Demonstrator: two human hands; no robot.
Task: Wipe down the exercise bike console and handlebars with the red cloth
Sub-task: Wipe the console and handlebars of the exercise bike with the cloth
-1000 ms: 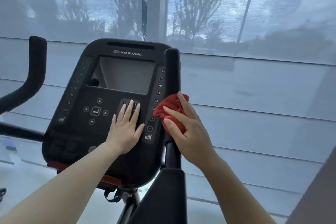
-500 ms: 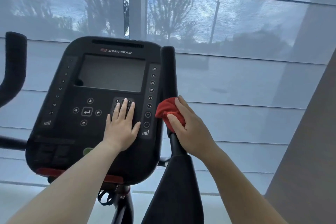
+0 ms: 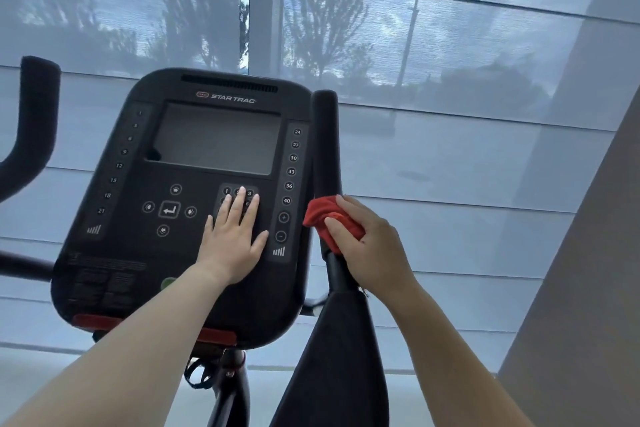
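Note:
The black exercise bike console (image 3: 138, 246) with a dark screen fills the middle of the view. My left hand (image 3: 233, 239) lies flat on its number keypad, fingers straight. The right handlebar (image 3: 325, 135) rises as a black padded post just right of the console. My right hand (image 3: 370, 250) grips the bunched red cloth (image 3: 320, 215) around that post, at its lower padded end. The left handlebar (image 3: 33, 125) curves up at the far left, untouched.
Behind the bike hang grey translucent window blinds (image 3: 450, 166) with trees showing through. A grey wall (image 3: 588, 288) slants in at the right. The wide black lower part of the right handlebar (image 3: 336, 357) stands between my forearms.
My right hand with the cloth slid slightly down the right handlebar. My left hand stayed flat on the keypad. The view shifted a little.

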